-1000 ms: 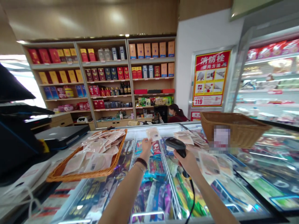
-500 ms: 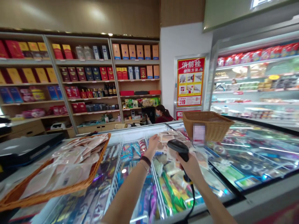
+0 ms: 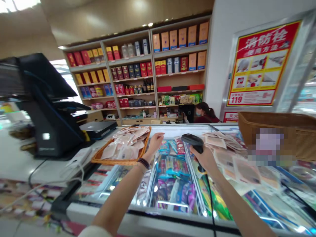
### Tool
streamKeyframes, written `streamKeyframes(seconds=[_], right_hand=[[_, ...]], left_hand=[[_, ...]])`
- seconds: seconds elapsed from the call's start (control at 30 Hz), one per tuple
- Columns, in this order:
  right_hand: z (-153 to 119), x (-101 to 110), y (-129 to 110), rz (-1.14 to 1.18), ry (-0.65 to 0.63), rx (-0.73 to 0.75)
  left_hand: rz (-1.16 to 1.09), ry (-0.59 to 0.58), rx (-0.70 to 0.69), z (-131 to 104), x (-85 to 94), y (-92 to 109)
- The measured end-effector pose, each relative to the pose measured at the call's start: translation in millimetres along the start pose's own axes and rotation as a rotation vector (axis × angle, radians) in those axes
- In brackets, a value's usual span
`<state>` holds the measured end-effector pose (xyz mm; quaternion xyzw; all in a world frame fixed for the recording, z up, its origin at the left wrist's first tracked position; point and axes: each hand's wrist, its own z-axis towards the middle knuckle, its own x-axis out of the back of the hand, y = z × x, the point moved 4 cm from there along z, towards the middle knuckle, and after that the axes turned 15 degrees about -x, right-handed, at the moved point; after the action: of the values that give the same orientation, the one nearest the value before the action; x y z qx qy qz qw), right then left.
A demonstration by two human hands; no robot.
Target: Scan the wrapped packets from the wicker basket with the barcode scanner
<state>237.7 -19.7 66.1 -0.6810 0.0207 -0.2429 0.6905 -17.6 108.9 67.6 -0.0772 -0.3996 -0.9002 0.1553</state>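
The scanner (image 3: 194, 141) is above the freezer (image 3: 103, 213), in the right hand (image 3: 206, 158), whose grip is closed around the handle. Its head points forward and to the left, long axis slanting back toward the right; the handle drops below, and the cord (image 3: 211, 204) hangs from its base toward the near edge. The left hand (image 3: 156, 143) is just beside the tray (image 3: 113, 162), its grip loosely open, fingers pointing forward and right, with nothing visible in it.

The scanner is smooth, dark plastic. The tray is shallow orange wickerwork, heaped with thin, clear tray packets (image 3: 128, 140) lying at mixed angles. Flat loose packets (image 3: 214, 141) overlap on the glass surface to the scanner's right.

A deep brown basket (image 3: 247, 130) stands behind the nearer loose packets. White wire dividers (image 3: 195, 174) run front to back among colourful wrappers (image 3: 172, 166). The cord crosses over green-and-yellow bags (image 3: 218, 200). A black terminal (image 3: 46, 121) stands left of the tray.
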Motion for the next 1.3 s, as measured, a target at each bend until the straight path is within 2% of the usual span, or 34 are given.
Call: streamKeyframes(seconds=[0.13, 0.2, 0.23, 0.33, 0.37, 0.43, 0.6, 0.73, 0.83, 0.93, 1.0, 1.07, 1.13, 1.3], right_hand=[[1.7, -35.0, -11.4, -0.006, -0.09, 0.005], [1.0, -47.2, -11.9, -0.033, -0.104, -0.006], [0.8, -52.0, -10.8, -0.049, -0.106, -0.012], [0.6, -62.5, -4.9, -0.078, -0.137, -0.015], [0.9, -64.7, -2.6, -0.084, -0.146, -0.015], [2.4, -66.9, 1.8, -0.098, -0.146, -0.025], [6.1, -64.6, 7.3, -0.13, -0.093, -0.037], [6.1, -61.1, 8.4, -0.119, -0.067, -0.05], [4.9, -60.1, 8.0, -0.106, -0.074, -0.068], [3.5, -59.1, 5.9, -0.093, -0.075, -0.067], [2.9, -58.3, 5.0, -0.085, -0.075, -0.062], [2.8, -57.1, 5.6, -0.061, -0.078, -0.056], [3.2, -55.3, 8.0, -0.03, -0.08, -0.053], [6.3, -47.2, 17.9, 0.065, -0.087, -0.052]], left_hand=[[0.248, 0.033, -0.056, 3.4, 86.0, -13.4], [0.455, -0.071, -0.063, -3.5, 123.0, -21.9], [0.574, -0.173, -0.06, -8.8, 138.0, -26.4], [0.857, -0.505, -0.008, -28.1, 170.0, -37.3], [0.923, -0.583, 0.017, -33.3, 176.4, -38.4], [1.026, -0.667, 0.052, -38.8, 182.1, -35.7], [1.13, -0.697, 0.029, -32.0, 168.2, -17.5], [1.135, -0.647, 0.078, -18.7, 166.7, -7.9], [1.15, -0.486, 0.095, -3.9, 176.6, 3.2], [1.087, -0.206, 0.114, 10.7, 184.0, 15.0], [0.96, -0.042, 0.131, 16.7, 179.2, 16.9], [0.781, 0.065, 0.123, 19.7, 162.7, 12.6], [0.577, 0.131, 0.095, 19.4, 135.1, 3.8], [-0.001, 0.274, 0.127, 1.9, 40.1, -23.0]])
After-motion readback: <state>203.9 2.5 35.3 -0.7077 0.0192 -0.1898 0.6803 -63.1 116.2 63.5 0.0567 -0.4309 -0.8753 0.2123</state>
